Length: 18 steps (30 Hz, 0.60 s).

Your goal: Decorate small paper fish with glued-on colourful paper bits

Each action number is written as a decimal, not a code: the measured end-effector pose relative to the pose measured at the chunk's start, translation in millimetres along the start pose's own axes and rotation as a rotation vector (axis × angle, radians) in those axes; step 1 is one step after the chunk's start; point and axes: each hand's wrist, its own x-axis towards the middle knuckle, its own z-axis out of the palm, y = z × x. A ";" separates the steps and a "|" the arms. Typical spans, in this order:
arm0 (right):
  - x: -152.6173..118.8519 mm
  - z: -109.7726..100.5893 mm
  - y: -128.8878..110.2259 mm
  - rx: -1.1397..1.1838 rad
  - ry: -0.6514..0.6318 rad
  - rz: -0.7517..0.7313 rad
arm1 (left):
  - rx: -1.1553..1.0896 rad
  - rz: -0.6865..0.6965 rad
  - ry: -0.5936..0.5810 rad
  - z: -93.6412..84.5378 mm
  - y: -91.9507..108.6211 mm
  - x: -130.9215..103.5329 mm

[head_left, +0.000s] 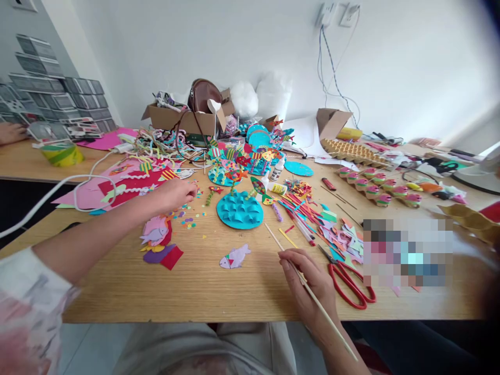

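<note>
In my right hand (307, 284) is a thin wooden stick (318, 303), held like a pencil, its tip pointing toward the blue disc. My left hand (180, 192) reaches over the table with its fingers curled together, beside scattered paper dots (189, 221); whatever it pinches, if anything, is hidden. Between my hands lies a lilac paper fish (234, 257) with small coloured pieces stuck near its head. Behind the fish sits a blue oval disc (240, 211) with raised paper waves. Red-handled scissors (349, 284) lie just right of my right hand.
Glue bottles (277, 169) and decorated paper pieces stand behind the disc. Paper strips (300, 208) and scraps spread to the right. Painted egg-carton pieces (378, 185) are farther right. A white cable (50, 182) crosses the left side. Another person's hand (11, 133) rests at far left.
</note>
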 end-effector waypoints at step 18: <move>-6.7 3.9 1.1 -0.019 0.080 -0.042 | -0.092 0.037 -0.122 29.8 -31.8 57.9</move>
